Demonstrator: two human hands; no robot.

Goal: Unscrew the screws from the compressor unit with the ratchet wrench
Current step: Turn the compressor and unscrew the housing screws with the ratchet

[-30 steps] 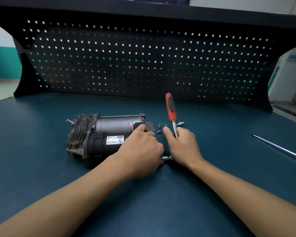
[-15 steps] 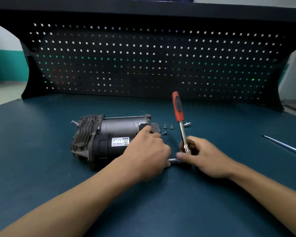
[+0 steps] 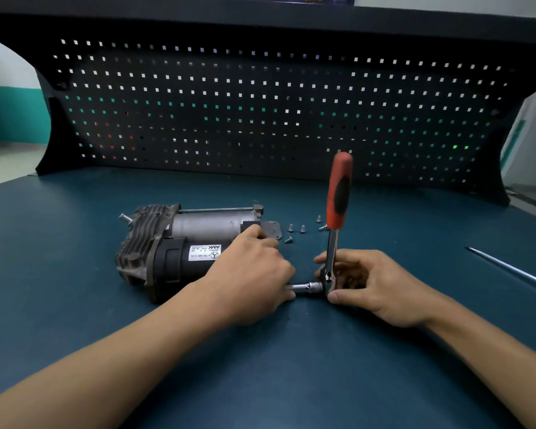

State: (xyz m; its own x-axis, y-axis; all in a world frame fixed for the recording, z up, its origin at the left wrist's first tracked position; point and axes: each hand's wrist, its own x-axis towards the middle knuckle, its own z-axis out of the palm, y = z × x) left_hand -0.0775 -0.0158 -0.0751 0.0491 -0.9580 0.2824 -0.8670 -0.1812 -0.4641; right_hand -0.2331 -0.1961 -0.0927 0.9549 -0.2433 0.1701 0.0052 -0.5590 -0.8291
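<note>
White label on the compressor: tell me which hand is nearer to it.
Left. The left hand grips the compressor unit right beside the white label, at its right edge; the right hand is farther right, pinching the ratchet wrench at its head.

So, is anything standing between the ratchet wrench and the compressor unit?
Nothing visible blocks it. The socket runs from the ratchet wrench, held at its head by the right hand, straight toward the compressor unit. The left hand covers the spot where they would meet, so the joint itself is hidden.
</note>
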